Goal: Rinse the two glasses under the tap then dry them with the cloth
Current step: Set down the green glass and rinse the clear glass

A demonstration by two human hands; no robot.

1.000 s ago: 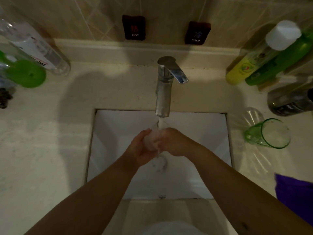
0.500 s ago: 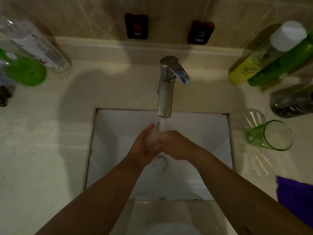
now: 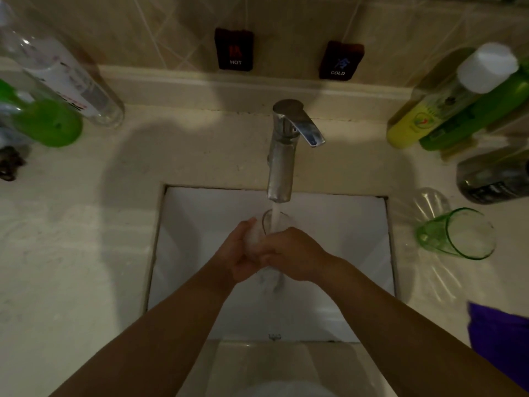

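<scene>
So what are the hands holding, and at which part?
Both hands, left hand and right hand, hold a clear glass by its body, under the tap.

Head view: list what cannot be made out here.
- Clear glass: only its rim shows; the left hand and right hand wrap the body.
- Purple cloth: cut off by the right edge, so its full shape is unknown.
- Bottle labels at right: too small and dim to read.
- Sink drain: hidden behind the hands and the water stream.
- Dark object at far left: cropped, unidentifiable.
</scene>
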